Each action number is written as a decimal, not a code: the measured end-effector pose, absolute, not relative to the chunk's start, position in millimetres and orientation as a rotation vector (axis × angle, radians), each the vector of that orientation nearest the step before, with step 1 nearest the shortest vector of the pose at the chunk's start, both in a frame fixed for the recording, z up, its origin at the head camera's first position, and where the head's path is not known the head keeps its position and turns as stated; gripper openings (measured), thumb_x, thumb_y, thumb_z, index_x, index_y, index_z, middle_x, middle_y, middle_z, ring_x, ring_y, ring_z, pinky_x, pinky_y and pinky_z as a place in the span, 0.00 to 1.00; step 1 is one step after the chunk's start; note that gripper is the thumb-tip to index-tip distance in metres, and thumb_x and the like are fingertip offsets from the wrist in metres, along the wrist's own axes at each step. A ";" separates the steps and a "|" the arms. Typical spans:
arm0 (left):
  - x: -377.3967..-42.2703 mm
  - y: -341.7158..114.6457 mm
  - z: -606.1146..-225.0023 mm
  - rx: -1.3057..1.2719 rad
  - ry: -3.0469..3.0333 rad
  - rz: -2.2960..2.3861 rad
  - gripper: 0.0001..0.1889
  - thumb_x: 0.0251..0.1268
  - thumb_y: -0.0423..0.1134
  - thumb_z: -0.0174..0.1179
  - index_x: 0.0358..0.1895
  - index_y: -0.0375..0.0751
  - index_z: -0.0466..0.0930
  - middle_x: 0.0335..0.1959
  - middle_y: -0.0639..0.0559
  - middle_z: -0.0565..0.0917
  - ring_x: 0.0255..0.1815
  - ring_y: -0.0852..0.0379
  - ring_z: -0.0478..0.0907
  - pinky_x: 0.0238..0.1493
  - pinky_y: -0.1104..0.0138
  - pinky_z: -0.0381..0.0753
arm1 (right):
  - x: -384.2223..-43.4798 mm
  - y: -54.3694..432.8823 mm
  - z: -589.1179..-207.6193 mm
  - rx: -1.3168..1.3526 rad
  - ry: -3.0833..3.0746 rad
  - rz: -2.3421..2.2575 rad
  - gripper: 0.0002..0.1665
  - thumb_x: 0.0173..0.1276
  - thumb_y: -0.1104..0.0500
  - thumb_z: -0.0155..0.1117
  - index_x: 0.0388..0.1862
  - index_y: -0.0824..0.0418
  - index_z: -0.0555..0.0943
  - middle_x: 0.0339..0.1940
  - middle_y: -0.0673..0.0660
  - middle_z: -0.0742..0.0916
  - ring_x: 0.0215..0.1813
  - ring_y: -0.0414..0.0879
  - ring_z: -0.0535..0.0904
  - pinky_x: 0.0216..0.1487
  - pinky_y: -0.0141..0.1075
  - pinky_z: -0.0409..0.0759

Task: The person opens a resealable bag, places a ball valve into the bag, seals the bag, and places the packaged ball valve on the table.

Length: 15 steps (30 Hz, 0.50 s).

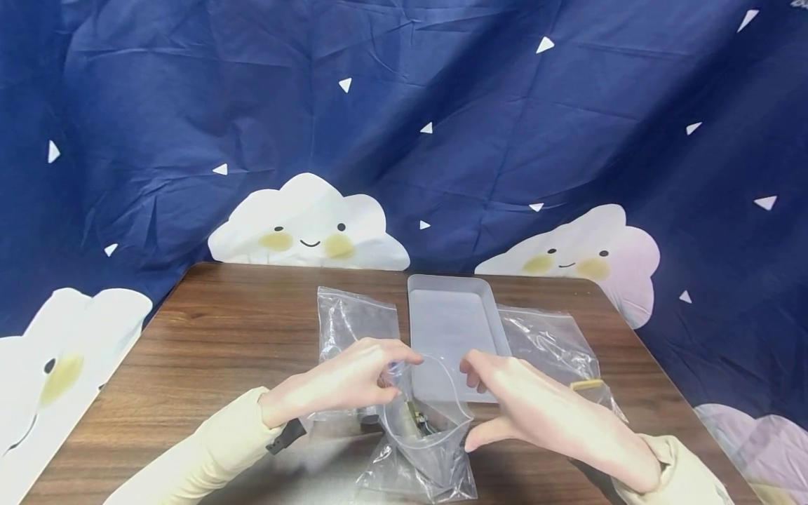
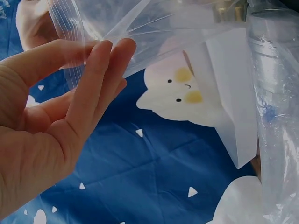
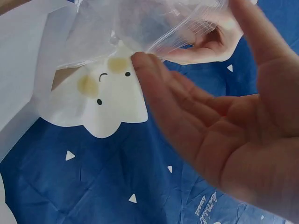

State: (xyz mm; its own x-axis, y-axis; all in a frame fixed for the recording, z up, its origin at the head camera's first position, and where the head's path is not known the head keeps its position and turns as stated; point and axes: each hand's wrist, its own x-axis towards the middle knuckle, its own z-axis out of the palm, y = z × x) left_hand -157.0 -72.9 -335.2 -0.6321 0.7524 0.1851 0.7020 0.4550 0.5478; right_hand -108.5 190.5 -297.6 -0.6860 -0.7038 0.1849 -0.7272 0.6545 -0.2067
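A clear zip bag (image 1: 435, 459) stands upright near the front of the table, its round mouth spread wide. Small dark and brass-coloured items (image 1: 418, 419) lie inside. My left hand (image 1: 353, 375) curves about the left side of the mouth, thumb and forefinger apart with the plastic between them. In the left wrist view, that hand's fingers (image 2: 93, 84) look fairly straight and overlap the bag's ribbed zip strip (image 2: 74, 28). On the other side, my right hand (image 1: 524, 403) is spread, thumb and fingers parted beside the bag's right corner. Nothing shows in its palm.
Behind the bag is a pale, shallow plastic tray (image 1: 451, 284). Another clear zip bag (image 1: 353, 315) lies to its left, and a further one (image 1: 546, 337) to its right with a yellow piece (image 1: 587, 384) near it. A dark blue cloth (image 1: 442, 105) hangs beyond the wooden table (image 1: 240, 315).
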 end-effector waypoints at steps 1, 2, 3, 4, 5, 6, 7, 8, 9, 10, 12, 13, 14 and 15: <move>-157.0 -73.5 -335.4 1.307 2.610 0.919 0.24 0.58 0.30 0.66 0.59 0.34 0.78 0.59 0.43 0.82 0.31 0.67 0.86 0.42 0.80 0.81 | -108.7 191.7 -298.7 1.205 -2.776 0.417 0.35 0.44 0.36 0.77 0.40 0.53 0.71 0.34 0.44 0.84 0.35 0.36 0.81 0.36 0.30 0.80; -157.0 -74.0 -335.7 1.308 2.614 0.917 0.23 0.59 0.33 0.67 0.59 0.35 0.78 0.58 0.44 0.83 0.31 0.68 0.85 0.42 0.79 0.82 | -109.3 192.8 -299.9 1.208 -2.776 0.424 0.33 0.45 0.38 0.77 0.38 0.53 0.71 0.32 0.43 0.83 0.33 0.34 0.80 0.34 0.28 0.79; -157.0 -74.7 -335.8 1.311 2.625 0.912 0.24 0.59 0.36 0.69 0.60 0.36 0.79 0.58 0.45 0.83 0.31 0.69 0.84 0.43 0.78 0.82 | -110.1 193.7 -301.1 1.219 -2.774 0.442 0.30 0.47 0.40 0.78 0.37 0.54 0.72 0.30 0.43 0.83 0.31 0.32 0.79 0.32 0.27 0.78; -157.3 -75.4 -336.3 1.329 2.637 0.904 0.25 0.59 0.40 0.70 0.59 0.36 0.79 0.57 0.46 0.84 0.30 0.71 0.83 0.45 0.77 0.82 | -111.2 194.4 -302.7 1.233 -2.770 0.467 0.27 0.49 0.43 0.78 0.36 0.54 0.73 0.28 0.42 0.83 0.30 0.29 0.77 0.31 0.25 0.77; -157.3 -76.1 -336.4 1.331 2.638 0.906 0.27 0.57 0.44 0.71 0.59 0.37 0.79 0.57 0.47 0.84 0.30 0.72 0.83 0.46 0.76 0.82 | -112.4 195.0 -304.1 1.248 -2.764 0.491 0.23 0.51 0.46 0.78 0.35 0.54 0.74 0.27 0.41 0.83 0.29 0.28 0.76 0.30 0.24 0.77; -157.4 -77.1 -336.7 1.336 2.634 0.903 0.30 0.55 0.48 0.73 0.60 0.37 0.79 0.57 0.48 0.84 0.29 0.74 0.82 0.47 0.75 0.82 | -113.4 195.5 -305.6 1.261 -2.756 0.513 0.19 0.53 0.50 0.78 0.33 0.54 0.76 0.26 0.41 0.83 0.29 0.26 0.75 0.29 0.23 0.76; -157.4 -78.2 -336.8 1.334 2.622 0.902 0.34 0.52 0.51 0.74 0.61 0.38 0.78 0.57 0.49 0.83 0.29 0.75 0.81 0.48 0.75 0.82 | -114.1 195.8 -307.1 1.270 -2.747 0.531 0.16 0.54 0.52 0.77 0.32 0.53 0.77 0.24 0.40 0.82 0.28 0.25 0.74 0.29 0.21 0.75; -157.3 -79.4 -336.6 1.330 2.604 0.900 0.37 0.49 0.53 0.76 0.62 0.38 0.77 0.58 0.49 0.83 0.29 0.75 0.81 0.49 0.75 0.82 | -115.0 196.1 -308.4 1.275 -2.739 0.542 0.14 0.55 0.54 0.77 0.30 0.52 0.77 0.23 0.39 0.81 0.27 0.24 0.72 0.28 0.20 0.73; -157.3 -80.7 -336.6 1.336 2.587 0.890 0.40 0.45 0.54 0.77 0.63 0.38 0.76 0.59 0.49 0.82 0.29 0.75 0.80 0.49 0.76 0.81 | -115.7 196.5 -309.6 1.285 -2.720 0.546 0.13 0.55 0.56 0.76 0.29 0.52 0.78 0.22 0.39 0.81 0.27 0.24 0.70 0.27 0.20 0.72; -157.5 -82.3 -336.9 1.356 2.569 0.875 0.42 0.43 0.53 0.78 0.63 0.37 0.75 0.60 0.48 0.81 0.31 0.74 0.81 0.48 0.77 0.81 | -116.4 197.1 -310.6 1.295 -2.696 0.537 0.12 0.55 0.57 0.76 0.27 0.51 0.78 0.21 0.39 0.80 0.27 0.23 0.69 0.27 0.19 0.71; -157.4 -85.0 -337.5 1.372 2.531 0.855 0.43 0.43 0.49 0.79 0.65 0.36 0.73 0.61 0.47 0.79 0.33 0.72 0.82 0.46 0.80 0.81 | -117.8 198.6 -311.9 1.313 -2.652 0.519 0.12 0.54 0.58 0.76 0.25 0.50 0.78 0.19 0.38 0.78 0.26 0.23 0.66 0.26 0.18 0.68; -157.6 -85.9 -337.9 1.388 2.532 0.839 0.40 0.46 0.45 0.78 0.65 0.36 0.73 0.61 0.47 0.79 0.34 0.72 0.83 0.45 0.81 0.81 | -118.6 199.7 -312.3 1.322 -2.634 0.513 0.12 0.54 0.58 0.76 0.25 0.50 0.77 0.19 0.37 0.77 0.26 0.23 0.65 0.26 0.17 0.67; -157.8 -86.6 -338.7 1.408 2.539 0.838 0.37 0.49 0.40 0.76 0.64 0.36 0.73 0.60 0.46 0.79 0.34 0.70 0.83 0.43 0.82 0.81 | -119.3 201.0 -312.5 1.330 -2.617 0.511 0.12 0.53 0.58 0.76 0.24 0.49 0.78 0.19 0.37 0.77 0.26 0.23 0.65 0.26 0.17 0.66; -158.3 -87.1 -339.7 1.428 2.553 0.841 0.33 0.51 0.35 0.74 0.63 0.35 0.75 0.59 0.46 0.80 0.35 0.69 0.83 0.42 0.82 0.81 | -119.9 202.4 -312.5 1.337 -2.601 0.512 0.12 0.53 0.59 0.76 0.24 0.49 0.78 0.19 0.37 0.78 0.26 0.22 0.65 0.26 0.16 0.66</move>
